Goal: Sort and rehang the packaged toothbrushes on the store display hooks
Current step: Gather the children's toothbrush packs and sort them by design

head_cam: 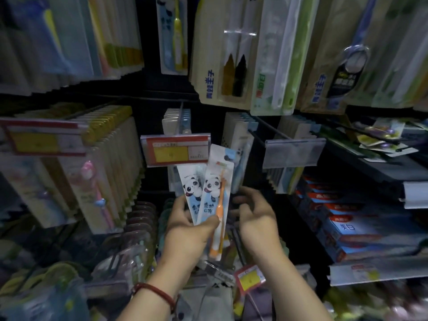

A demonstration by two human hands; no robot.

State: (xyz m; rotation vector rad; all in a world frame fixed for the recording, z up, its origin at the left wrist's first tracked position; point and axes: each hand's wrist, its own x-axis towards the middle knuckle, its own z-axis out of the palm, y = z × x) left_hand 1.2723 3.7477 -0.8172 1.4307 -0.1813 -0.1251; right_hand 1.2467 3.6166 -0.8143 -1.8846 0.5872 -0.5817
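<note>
My left hand (pixel 188 230) grips a fan of panda-print toothbrush packs (pixel 214 188); the front pack holds an orange brush, and another pack (pixel 191 191) sits behind it to the left. My right hand (pixel 253 216) hovers just right of the packs with fingers curled and apart, holding nothing that I can see. Directly above the packs a display hook (pixel 180 117) carries a red and yellow price tag (pixel 176 150) with a few packs hanging behind it. A matching panda pack (pixel 172 35) hangs on the top row.
Rows of hanging toothbrush packs fill the left side (pixel 104 163) and the upper right (pixel 243 54). An empty clear tag holder (pixel 294 151) sticks out at the right. Boxed toothpaste (pixel 342 223) is stacked on the right shelf. Another price tag (pixel 250 278) lies low, near my right wrist.
</note>
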